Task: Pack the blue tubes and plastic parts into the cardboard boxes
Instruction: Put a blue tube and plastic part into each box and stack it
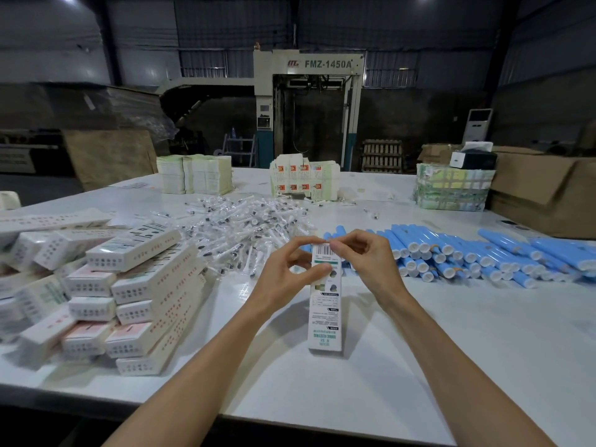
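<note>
Many closed boxes [129, 295] lie heaped at the left of the table [419, 366]. Just right of them, a pile of wrapped plastic parts [245, 227]. Centre: one box [325, 314] stands on end on the table; left hand [287, 275] grips its upper side with curled fingers, right hand [364, 256] pinches its top flap between thumb and forefinger. At right, blue tubes [467, 253] lie in rows.

Your left hand [285, 272] raised mid-frame, fingers curled, thumb and forefinger pinching side of upright box [325, 317]. Your right hand [364, 258] just beside it, fingertips pinching box's top edge. Both forearms bare, stretched forward, converging toward centre.
</note>
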